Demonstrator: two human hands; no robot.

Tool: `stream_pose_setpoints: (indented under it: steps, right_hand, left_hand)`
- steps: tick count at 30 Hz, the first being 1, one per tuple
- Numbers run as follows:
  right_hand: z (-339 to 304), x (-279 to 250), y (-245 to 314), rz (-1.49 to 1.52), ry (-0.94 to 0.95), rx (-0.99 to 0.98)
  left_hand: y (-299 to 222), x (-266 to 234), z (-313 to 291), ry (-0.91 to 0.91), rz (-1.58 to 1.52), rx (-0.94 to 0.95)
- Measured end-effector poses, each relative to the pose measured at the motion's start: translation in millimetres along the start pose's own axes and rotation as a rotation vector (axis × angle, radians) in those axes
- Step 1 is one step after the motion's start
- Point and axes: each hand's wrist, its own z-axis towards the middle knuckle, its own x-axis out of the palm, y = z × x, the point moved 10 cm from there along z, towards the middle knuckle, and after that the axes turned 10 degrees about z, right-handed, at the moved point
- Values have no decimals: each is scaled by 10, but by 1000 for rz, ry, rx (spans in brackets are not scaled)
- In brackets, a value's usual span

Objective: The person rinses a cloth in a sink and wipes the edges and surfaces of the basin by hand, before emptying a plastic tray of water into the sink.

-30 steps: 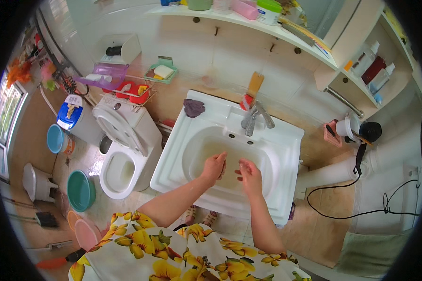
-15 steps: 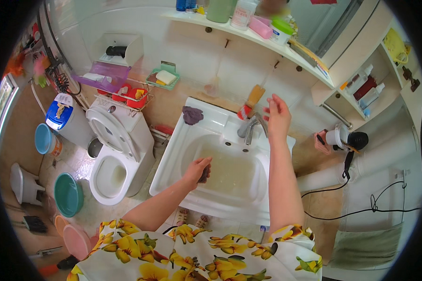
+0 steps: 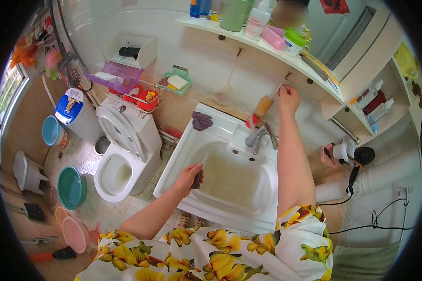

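Observation:
My left hand (image 3: 188, 177) is closed around a small dark purple-grey cloth (image 3: 196, 181), most of it hidden in my fist, over the near left rim of the white washbasin (image 3: 173, 164). Cloudy water (image 3: 232, 182) stands in the basin. A scrub brush (image 3: 263, 107) with a wooden handle and red bristles hangs against the wall behind the tap (image 3: 257, 136). My right hand (image 3: 290, 99) is raised beside that handle, fingers pinched at the brush's thin cord just below a wall hook (image 3: 288, 75). A second crumpled dark cloth (image 3: 202, 121) lies on the basin's far left corner.
Bottles and tubs crowd the shelf (image 3: 229, 33) above the basin. Left of it stand a toilet (image 3: 117, 171) with its lid raised and a green basin (image 3: 71, 187) on the floor. A soap dish (image 3: 174, 82) is on the wall; a hair dryer (image 3: 363, 154) hangs at right.
My right hand has risen from beside the tap toward the wall hook, its fingers closing into a pinch. My left hand, still holding the cloth, has drawn slightly toward the basin's left rim.

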Motion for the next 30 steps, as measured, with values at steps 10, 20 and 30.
stream_pose_setpoints:
  steps: [10,20,30]
  right_hand:
    - [-41,-103,385,-175,-12,-216]
    - [10,-9,626,660,121,64]
    - [44,37,744,706,51,27]
  left_hand:
    - [18,160,-23,-14,-25,13]
    - [113,11,-30,-70,-51,15]
    - [144,-199,-96,-103,-54,-15]
